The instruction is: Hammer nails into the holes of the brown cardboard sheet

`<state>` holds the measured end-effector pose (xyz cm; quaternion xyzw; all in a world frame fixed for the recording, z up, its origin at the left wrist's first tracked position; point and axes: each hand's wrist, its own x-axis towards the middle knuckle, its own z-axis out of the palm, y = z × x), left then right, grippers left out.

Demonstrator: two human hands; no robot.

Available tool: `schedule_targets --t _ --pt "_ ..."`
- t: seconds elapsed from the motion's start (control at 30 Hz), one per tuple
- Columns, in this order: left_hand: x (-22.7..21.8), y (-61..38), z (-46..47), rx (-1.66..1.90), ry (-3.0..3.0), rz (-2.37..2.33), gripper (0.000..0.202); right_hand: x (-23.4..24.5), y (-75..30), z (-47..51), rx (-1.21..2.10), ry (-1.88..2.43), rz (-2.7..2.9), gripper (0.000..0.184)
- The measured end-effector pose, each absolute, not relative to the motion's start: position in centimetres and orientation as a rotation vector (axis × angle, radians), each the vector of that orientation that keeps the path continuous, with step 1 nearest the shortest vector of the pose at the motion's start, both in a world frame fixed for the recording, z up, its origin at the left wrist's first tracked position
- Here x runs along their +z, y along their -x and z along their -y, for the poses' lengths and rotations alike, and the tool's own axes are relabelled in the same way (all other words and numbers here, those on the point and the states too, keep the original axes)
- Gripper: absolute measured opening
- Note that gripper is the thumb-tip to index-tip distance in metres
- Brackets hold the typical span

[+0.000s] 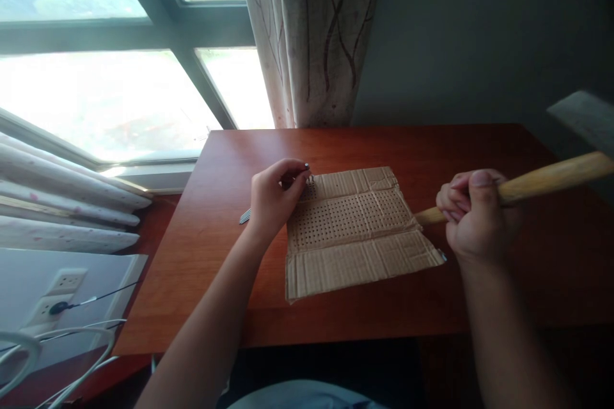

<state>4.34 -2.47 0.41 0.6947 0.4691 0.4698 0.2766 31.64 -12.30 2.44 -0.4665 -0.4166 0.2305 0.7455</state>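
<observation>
A sheet of corrugated cardboard [352, 268] lies on the table, rows of small holes across its middle band. At its far left corner, my left hand [278, 195] pinches a small metal piece, likely a nail [307, 167], its shiny top above the fingertips. Thin dark bits stand beside it at the sheet's edge; too small to make out. My right hand [474, 211] is closed round the wooden handle of a hammer [556, 179], raised to the right of the cardboard. The hammer's blurred metal head [588, 118] is at the right edge of view.
Thin metal strips [245, 216] lie on the table, partly behind my left wrist. The reddish wooden table [192, 268] meets a window [119, 102] and a curtain [321, 38] at the back. Sockets [55, 300] and white cables [91, 335] are at the lower left.
</observation>
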Motion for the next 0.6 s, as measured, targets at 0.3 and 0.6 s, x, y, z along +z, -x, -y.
schedule_targets --t 0.3,0.6 --pt "0.4 -4.44 2.51 1.274 -1.859 -1.265 0.011 2.38 -31.65 12.3 0.505 1.026 0.9 0.03" --pt "0.88 -4.55 2.76 1.26 -1.902 -1.281 0.011 2.27 -31.78 12.21 0.491 1.026 0.924 0.03"
